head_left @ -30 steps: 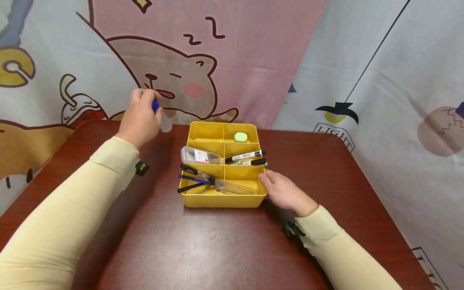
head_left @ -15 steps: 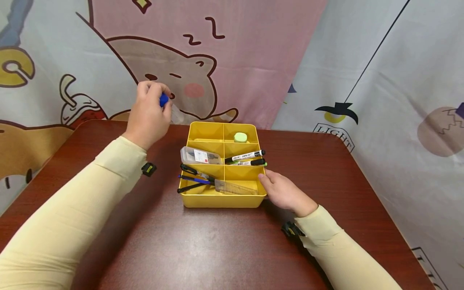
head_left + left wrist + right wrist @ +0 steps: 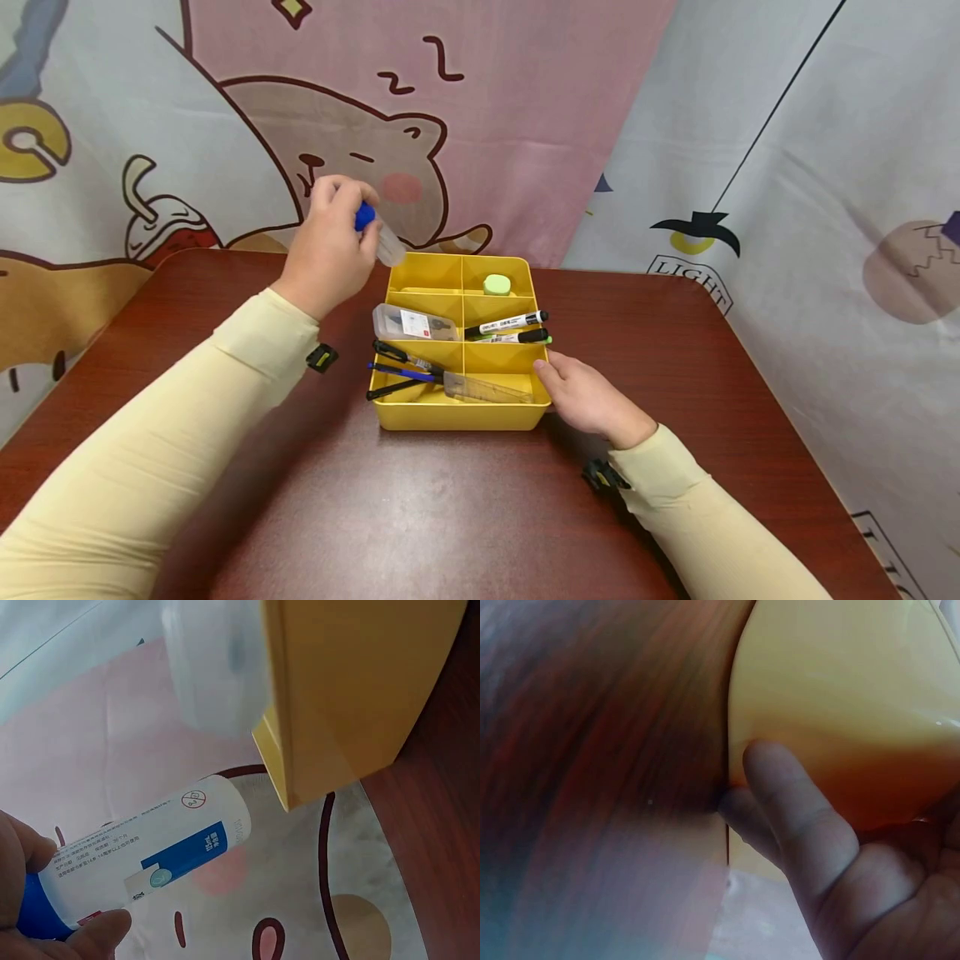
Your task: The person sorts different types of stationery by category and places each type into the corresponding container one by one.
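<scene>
My left hand (image 3: 333,242) pinches the blue-capped end of a whitish labelled bottle (image 3: 150,840) between thumb and fingers. The bottle's other end slants down to the right and overlaps the back left corner of a yellow divided organizer box (image 3: 461,418) in the head view. At the box's front right, my right hand (image 3: 592,398) grips the side wall, thumb at the rim. The right wrist view has its fingers (image 3: 799,795) against the outer wall. In the box lie pens (image 3: 405,358), a clear ruler (image 3: 487,389), a clear plastic case (image 3: 415,322) and markers (image 3: 506,324).
The box stands on a dark red-brown table (image 3: 420,517). A pale green rounded thing (image 3: 497,285) sits in its back right compartment. Pen ends stick out over the left rim. A printed cloth (image 3: 540,125) hangs behind the table.
My left hand has moved right with the bottle, from left of the box to its back left corner. The right hand and the box have stayed in place.
</scene>
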`<state>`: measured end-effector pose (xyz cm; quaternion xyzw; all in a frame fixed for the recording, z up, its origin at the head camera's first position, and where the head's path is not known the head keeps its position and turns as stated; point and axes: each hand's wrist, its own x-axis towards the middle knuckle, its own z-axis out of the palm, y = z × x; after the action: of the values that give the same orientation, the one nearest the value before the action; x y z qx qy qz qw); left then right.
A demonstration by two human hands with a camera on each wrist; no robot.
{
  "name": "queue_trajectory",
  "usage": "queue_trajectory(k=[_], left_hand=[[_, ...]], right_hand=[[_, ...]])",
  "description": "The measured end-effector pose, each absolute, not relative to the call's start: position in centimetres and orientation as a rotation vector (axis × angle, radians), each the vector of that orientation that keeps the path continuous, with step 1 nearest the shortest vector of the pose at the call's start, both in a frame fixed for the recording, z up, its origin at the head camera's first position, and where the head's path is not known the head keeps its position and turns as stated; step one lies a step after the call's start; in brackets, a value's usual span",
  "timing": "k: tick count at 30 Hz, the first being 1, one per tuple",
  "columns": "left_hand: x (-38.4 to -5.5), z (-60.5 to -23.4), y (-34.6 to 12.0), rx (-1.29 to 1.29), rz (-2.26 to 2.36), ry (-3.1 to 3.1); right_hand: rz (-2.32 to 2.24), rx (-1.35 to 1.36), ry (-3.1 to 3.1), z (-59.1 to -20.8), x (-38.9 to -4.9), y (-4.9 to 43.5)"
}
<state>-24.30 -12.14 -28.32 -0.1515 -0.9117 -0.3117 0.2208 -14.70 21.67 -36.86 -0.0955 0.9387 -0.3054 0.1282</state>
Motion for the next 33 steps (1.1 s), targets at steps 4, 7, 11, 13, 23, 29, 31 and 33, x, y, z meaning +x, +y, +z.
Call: queue_trajectory(k=[4,7,11,13,23,29,31,33], left_hand=[[-24.3,-28.7,-11.7,-0.47,-0.877,-2.522],[-24.4,-29.0,-11.4,-0.495,-0.885,-2.528],[-24.4,-29.3,-11.0,-0.505,-0.879,-2.547],[-24.4,-29.4,-10.9,-0.516,-0.873,-2.553],[-24.4,-30.0,-10.5,-0.554,-0.889,-2.599],[-24.4,-30.2,-10.3,-0.563,-0.893,-2.628],[-24.5,-30.3,-10.2,-0.57,-0.895,-2.634],[-24.5,-30.4,-10.2,-0.569,-0.898,-2.643]], right_hand=[[-0.891,-0.276,2.728,-36.9,-14.7,21.7],[-0.887,-0.274,2.729,-36.9,-14.6,21.7],[-0.877,-0.281,2.738,-36.9,-14.6,21.7],[-0.875,-0.284,2.74,-36.9,-14.6,21.7],[-0.88,-0.291,2.737,-37.0,-14.6,21.7],[-0.892,-0.285,2.724,-36.9,-14.6,21.7],[-0.89,-0.288,2.723,-36.9,-14.6,21.7],[-0.887,-0.287,2.723,-36.8,-14.6,21.7]])
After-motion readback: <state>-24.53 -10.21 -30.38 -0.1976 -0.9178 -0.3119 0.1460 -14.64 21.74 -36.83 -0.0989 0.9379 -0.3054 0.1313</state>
